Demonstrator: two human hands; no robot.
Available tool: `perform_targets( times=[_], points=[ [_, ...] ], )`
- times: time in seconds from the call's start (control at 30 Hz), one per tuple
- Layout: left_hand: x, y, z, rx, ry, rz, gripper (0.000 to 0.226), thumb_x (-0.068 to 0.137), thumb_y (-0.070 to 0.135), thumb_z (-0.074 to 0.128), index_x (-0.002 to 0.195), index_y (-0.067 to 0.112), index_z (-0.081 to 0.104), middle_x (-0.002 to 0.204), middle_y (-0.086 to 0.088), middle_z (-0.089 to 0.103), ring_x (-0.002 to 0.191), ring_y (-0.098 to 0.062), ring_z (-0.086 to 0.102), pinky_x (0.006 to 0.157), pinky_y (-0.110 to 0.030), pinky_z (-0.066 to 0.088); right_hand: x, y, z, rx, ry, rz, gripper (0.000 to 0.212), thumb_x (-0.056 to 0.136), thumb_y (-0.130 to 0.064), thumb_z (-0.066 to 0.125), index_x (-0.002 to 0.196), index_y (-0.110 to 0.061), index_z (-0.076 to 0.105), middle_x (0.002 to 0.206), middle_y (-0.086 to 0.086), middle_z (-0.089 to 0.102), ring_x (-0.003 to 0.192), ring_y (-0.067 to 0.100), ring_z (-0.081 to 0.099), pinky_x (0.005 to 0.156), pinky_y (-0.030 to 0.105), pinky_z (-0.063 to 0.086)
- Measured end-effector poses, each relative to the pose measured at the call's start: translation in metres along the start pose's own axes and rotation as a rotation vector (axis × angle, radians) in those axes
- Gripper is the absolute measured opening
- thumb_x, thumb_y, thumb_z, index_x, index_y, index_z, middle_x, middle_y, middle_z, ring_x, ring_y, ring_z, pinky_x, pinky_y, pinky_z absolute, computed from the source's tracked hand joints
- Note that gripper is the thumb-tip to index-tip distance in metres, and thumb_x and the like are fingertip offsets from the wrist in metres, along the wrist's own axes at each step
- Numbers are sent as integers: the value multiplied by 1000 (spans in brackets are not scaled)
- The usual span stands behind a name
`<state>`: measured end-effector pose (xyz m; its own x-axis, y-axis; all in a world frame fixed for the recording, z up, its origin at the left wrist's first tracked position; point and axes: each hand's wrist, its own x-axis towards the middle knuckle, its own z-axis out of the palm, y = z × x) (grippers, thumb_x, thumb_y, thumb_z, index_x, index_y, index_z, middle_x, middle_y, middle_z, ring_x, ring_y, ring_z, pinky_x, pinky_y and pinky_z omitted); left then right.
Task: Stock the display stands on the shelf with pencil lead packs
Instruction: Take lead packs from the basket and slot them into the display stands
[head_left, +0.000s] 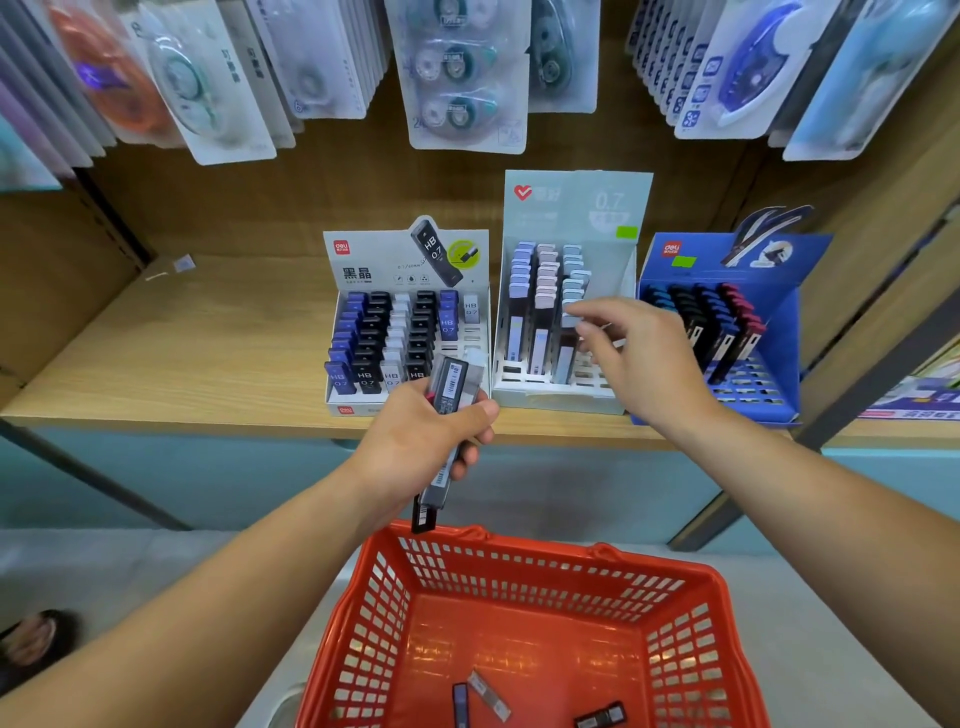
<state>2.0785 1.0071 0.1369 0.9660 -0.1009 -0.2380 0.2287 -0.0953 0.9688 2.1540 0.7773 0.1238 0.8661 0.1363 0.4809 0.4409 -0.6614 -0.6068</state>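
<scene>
Left hand (431, 436) clasps slim dark plastic lead packs (451, 384); right hand (644, 358), at two o'clock, pinches a pale-capped standing pack (570, 318).

Wood-grain shelf (182, 353); perforated glossy plastic basket (691, 623).

A stationery shop: three cardboard display stands (405, 254) of pencil lead packs (363, 364) stand near the front edge of a wooden shelf (182, 364), carded correction tapes (457, 78) hang in rows above (one stand bears a green sticker (627, 232)), and a red shopping basket (519, 582) sits below
</scene>
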Motion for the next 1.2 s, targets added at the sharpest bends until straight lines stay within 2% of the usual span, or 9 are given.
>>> perform_targets(
  times=[0.1, 0.27, 0.33, 0.43, 0.6, 0.7, 0.8, 0.9, 1.2],
  points=[
    [-1, 0, 2, 0, -10, 8, 9, 95, 15, 69, 97, 7, 64, 71, -6, 66, 55, -16, 54, 48, -28, 45, 3, -1, -4, -29, -36, -3, 23, 97, -13, 64, 117, -19, 73, 102, -7, 67, 80, 11, 68, 83, 35, 58],
    [-2, 2, 5, 6, -30, 13, 10, 95, 15, 69, 99, 7, 64, 72, -7, 67, 54, -16, 54, 48, -28, 45, -3, -20, -23, -73, -9, 39, 38, 94, -27, 68, 131, -31, 63, 102, -6, 57, 76, 7, 62, 80, 16, 49],
    [-3, 3, 6, 10, -58, 13, 11, 95, 16, 69, 99, 7, 64, 72, -7, 67, 54, -16, 55, 48, -27, 45, -9, -36, -25, 91, -62, 107, 25, 96, -25, 65, 120, -33, 68, 94, -11, 64, 74, 9, 63, 74, 21, 53],
    [-5, 4, 13, 3, -101, 15, 10, 94, 14, 70, 96, 7, 64, 70, -7, 65, 52, -16, 53, 47, -26, 44, -19, -59, -19, 431, -302, 284, 17, 99, -20, 60, 108, -26, 73, 89, -6, 70, 71, 12, 66, 65, 36, 59],
    [-7, 4, 26, 9, -169, 33, 14, 94, 15, 69, 102, 5, 63, 70, -6, 65, 54, -17, 53, 47, -27, 44, -21, -70, -16, 507, -457, 335, 14, 95, -17, 67, 109, -16, 69, 82, 3, 65, 71, 16, 69, 69, 38, 60],
    [-7, 4, 29, 3, -182, 17, 16, 94, 18, 70, 103, 7, 63, 73, -6, 67, 53, -16, 55, 47, -25, 45, -21, -62, -21, 523, -470, 384, 5, 97, -14, 65, 100, -10, 65, 84, 3, 63, 72, 16, 70, 68, 38, 61],
    [-5, 5, 28, -41, -180, 4, 27, 90, 28, 70, 108, 8, 65, 80, -8, 72, 54, -17, 56, 48, -25, 44, -21, -54, -25, 596, -459, 469, 3, 100, -10, 59, 99, -7, 60, 93, 12, 68, 72, 19, 72, 62, 30, 61],
    [-1, 5, 26, -77, -118, -11, 34, 91, 31, 67, 115, 7, 66, 93, -13, 77, 55, -18, 58, 47, -24, 44, -24, -48, -27, 652, -395, 519, 3, 101, -8, 56, 99, -7, 56, 93, 19, 69, 68, 21, 71, 62, 30, 61],
    [0, 5, 28, -50, -117, -35, 26, 97, 30, 63, 116, 11, 66, 94, -13, 78, 56, -20, 64, 46, -24, 44, -27, -40, -35, 717, -290, 483, 7, 98, -2, 59, 97, -8, 62, 75, 7, 67, 67, 20, 67, 64, 30, 56]
  ],
)
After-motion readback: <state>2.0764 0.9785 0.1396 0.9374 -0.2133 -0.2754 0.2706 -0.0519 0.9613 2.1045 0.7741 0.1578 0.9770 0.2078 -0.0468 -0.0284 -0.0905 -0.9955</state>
